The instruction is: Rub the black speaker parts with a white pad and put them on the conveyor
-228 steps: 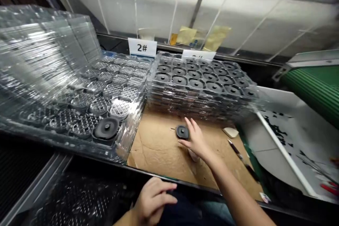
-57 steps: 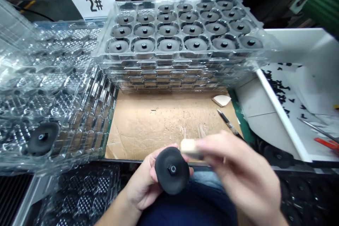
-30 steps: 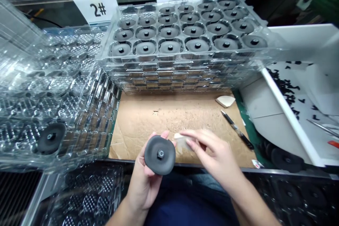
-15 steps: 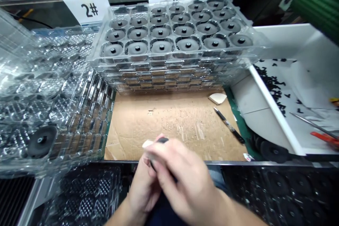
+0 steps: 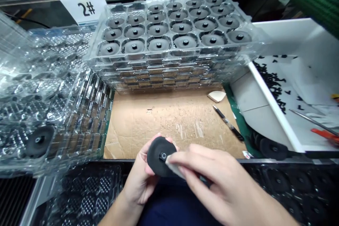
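Observation:
My left hand grips a round black disc by its edge, tilted with its face toward me. A short raised hub stands at the disc's middle. In my right hand a pale wedge-shaped pad is pinched between thumb and fingers, pressed against the disc near the hub. Both hands are over the front edge of a cardboard sheet. A similar white wedge pad lies at the sheet's back right, with a black pen below it.
Stacked clear trays filled with black discs stand behind the cardboard. More clear trays rise at the left, one disc on them. A white bin at right holds small black parts and a red-handled tool. Dark trays sit below the bench edge.
My left hand has turned the disc so its hub face shows. My right hand has moved right and off the left hand, bringing the pad to the disc's right side.

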Available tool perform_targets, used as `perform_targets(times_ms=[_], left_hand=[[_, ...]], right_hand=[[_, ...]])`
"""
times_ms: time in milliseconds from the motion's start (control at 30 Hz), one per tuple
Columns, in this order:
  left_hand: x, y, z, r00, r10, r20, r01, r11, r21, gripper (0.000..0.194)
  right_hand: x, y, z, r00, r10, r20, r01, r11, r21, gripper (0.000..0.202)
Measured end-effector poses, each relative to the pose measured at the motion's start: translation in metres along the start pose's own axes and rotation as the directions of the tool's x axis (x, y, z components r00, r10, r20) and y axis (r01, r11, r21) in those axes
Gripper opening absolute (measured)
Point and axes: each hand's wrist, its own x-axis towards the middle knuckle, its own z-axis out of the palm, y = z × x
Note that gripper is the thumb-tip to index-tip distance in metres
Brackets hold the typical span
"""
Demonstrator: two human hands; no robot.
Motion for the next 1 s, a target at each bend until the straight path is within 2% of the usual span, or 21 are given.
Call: perform_targets(times_ms=[67, 100, 167, 233, 267, 300, 367, 400, 467, 533, 567, 633, 667, 733, 800, 867, 1000], left_hand=[[0.001, 0.000, 0.001, 1.000, -0.012, 0.008, 0.012, 1.000, -0.002, 0.059], [0.000, 0.000, 0.002, 1.000, -0.017, -0.008, 0.017, 1.000, 0.007, 0.059], [-0.001, 0.001, 0.004, 0.997, -0.054, -0.047, 0.055, 0.998, 0.032, 0.057], [-0.003, 0.001, 0.005, 0.994, -0.098, -0.054, 0.101, 0.993, 0.055, 0.056], [-0.004, 0.001, 0.005, 0.993, -0.114, -0.029, 0.116, 0.991, 0.065, 0.055], [-0.004, 0.001, 0.005, 0.992, -0.126, 0.008, 0.126, 0.989, 0.073, 0.054], [-0.002, 0.000, 0.005, 0.987, -0.145, 0.072, 0.138, 0.986, 0.088, 0.052], [-0.001, -0.001, 0.004, 0.984, -0.158, 0.081, 0.150, 0.984, 0.093, 0.049], [0.001, -0.003, 0.004, 0.982, -0.179, 0.058, 0.173, 0.980, 0.100, 0.042], [0.003, -0.003, 0.003, 0.982, -0.178, 0.069, 0.171, 0.981, 0.090, 0.033], [0.004, -0.002, 0.002, 0.978, -0.180, 0.102, 0.174, 0.982, 0.069, 0.032], [0.005, -0.001, -0.001, 0.966, -0.183, 0.184, 0.186, 0.983, 0.000, 0.039], [0.006, 0.000, -0.003, 0.959, -0.187, 0.214, 0.199, 0.979, -0.037, 0.044], [0.006, 0.002, -0.007, 0.951, -0.191, 0.244, 0.219, 0.971, -0.092, 0.051], [0.007, 0.002, -0.010, 0.950, -0.182, 0.255, 0.218, 0.968, -0.124, 0.052], [0.008, 0.002, -0.012, 0.947, -0.177, 0.267, 0.223, 0.963, -0.150, 0.054], [0.011, 0.002, -0.014, 0.929, -0.185, 0.321, 0.247, 0.955, -0.167, 0.056]], right_hand=[[-0.001, 0.002, -0.004, 0.995, 0.045, -0.092, -0.057, 0.990, -0.132, 0.024], [0.001, 0.003, -0.004, 0.989, 0.009, -0.149, -0.039, 0.979, -0.199, 0.024], [0.009, 0.009, -0.003, 0.960, -0.186, -0.211, 0.120, 0.948, -0.293, 0.026], [0.017, 0.017, -0.003, 0.916, -0.366, -0.165, 0.320, 0.914, -0.248, 0.029], [0.020, 0.020, -0.004, 0.915, -0.385, -0.123, 0.361, 0.914, -0.184, 0.029], [0.022, 0.023, -0.004, 0.931, -0.352, -0.092, 0.339, 0.932, -0.131, 0.029], [0.022, 0.024, -0.004, 0.973, -0.215, -0.087, 0.202, 0.970, -0.135, 0.029], [0.021, 0.023, -0.003, 0.976, -0.189, -0.106, 0.169, 0.971, -0.170, 0.028], [0.019, 0.020, -0.001, 0.951, -0.283, -0.129, 0.256, 0.948, -0.190, 0.028], [0.019, 0.024, 0.000, 0.921, -0.363, -0.138, 0.350, 0.930, -0.112, 0.030], [0.019, 0.029, 0.000, 0.931, -0.326, -0.163, 0.320, 0.945, -0.065, 0.031], [0.018, 0.048, -0.003, 0.973, -0.087, -0.215, 0.089, 0.996, 0.001, 0.030], [0.016, 0.060, -0.003, 0.973, 0.062, -0.223, -0.059, 0.998, 0.020, 0.028], [0.009, 0.087, 0.001, 0.936, 0.279, -0.214, -0.280, 0.960, 0.026, 0.027], [-0.003, 0.112, 0.013, 0.908, 0.359, -0.213, -0.366, 0.931, 0.010, 0.027], [-0.017, 0.129, 0.029, 0.892, 0.377, -0.251, -0.392, 0.920, -0.014, 0.027], [-0.039, 0.135, 0.056, 0.864, 0.414, -0.287, -0.444, 0.895, -0.045, 0.031]])
